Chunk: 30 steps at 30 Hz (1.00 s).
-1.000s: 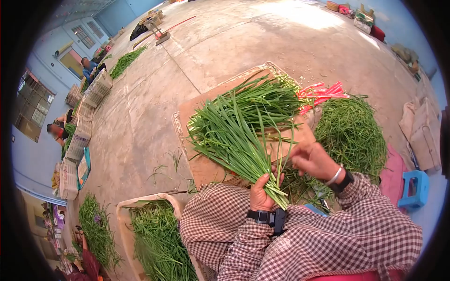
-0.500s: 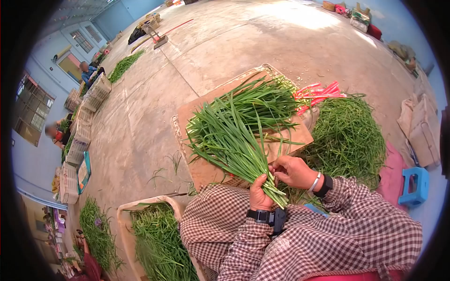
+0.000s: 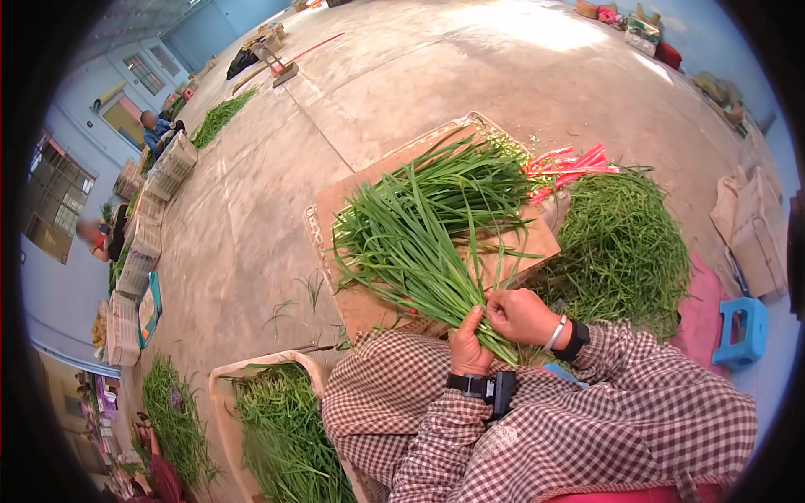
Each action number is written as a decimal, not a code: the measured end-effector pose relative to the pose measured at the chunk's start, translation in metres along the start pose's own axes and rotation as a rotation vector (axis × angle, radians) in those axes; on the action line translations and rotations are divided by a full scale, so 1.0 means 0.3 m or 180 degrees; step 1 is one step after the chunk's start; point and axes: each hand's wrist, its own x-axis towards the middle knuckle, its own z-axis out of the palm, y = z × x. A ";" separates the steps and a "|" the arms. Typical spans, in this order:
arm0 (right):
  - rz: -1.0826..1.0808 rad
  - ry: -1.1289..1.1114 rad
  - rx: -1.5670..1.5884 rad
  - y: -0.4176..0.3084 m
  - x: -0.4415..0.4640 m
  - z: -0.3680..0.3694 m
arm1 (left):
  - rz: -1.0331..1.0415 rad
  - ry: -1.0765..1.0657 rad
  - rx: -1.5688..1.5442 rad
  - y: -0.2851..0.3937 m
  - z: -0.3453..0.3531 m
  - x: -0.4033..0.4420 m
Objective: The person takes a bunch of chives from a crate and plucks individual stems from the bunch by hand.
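My left hand is wrapped round the lower stems of a bunch of long green chives. The leaves fan away from me over a cardboard sheet. Close beside it, my right hand has its thumb and fingers pinched together at the right edge of the stems; what lies between the fingertips is hidden. Behind the bunch, more chives lie piled on the cardboard. Red-and-white strips rest at the board's right corner.
A large heap of green stalks is on the right, near a blue stool. At lower left stands a crate filled with greens. Along the left wall, people sit by pale crates. A long-handled tool lies farther off.
Both hands have come slightly closer together round the stems, and the stem ends have shifted up a little. At the far left, a seated person has moved slightly.
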 end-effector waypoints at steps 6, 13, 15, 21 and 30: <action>-0.0262 0.0500 -0.0191 -0.060 -0.036 -0.012 | 0.0025 0.0048 -0.0045 0.004 0.008 -0.005; -0.0546 0.0230 0.1348 -0.003 -0.061 0.023 | -0.0177 0.0004 -0.0301 0.006 -0.017 0.005; 0.0011 -0.0076 0.2010 0.002 -0.068 -0.021 | -0.0184 -0.0222 -0.0148 0.016 -0.029 0.009; 0.0210 0.1271 0.3401 0.084 -0.050 -0.310 | 0.0031 0.0197 -0.0189 0.014 0.013 -0.011; 0.0947 0.0498 0.1343 0.053 0.009 -0.284 | 0.0117 0.0240 0.0042 0.014 0.019 -0.015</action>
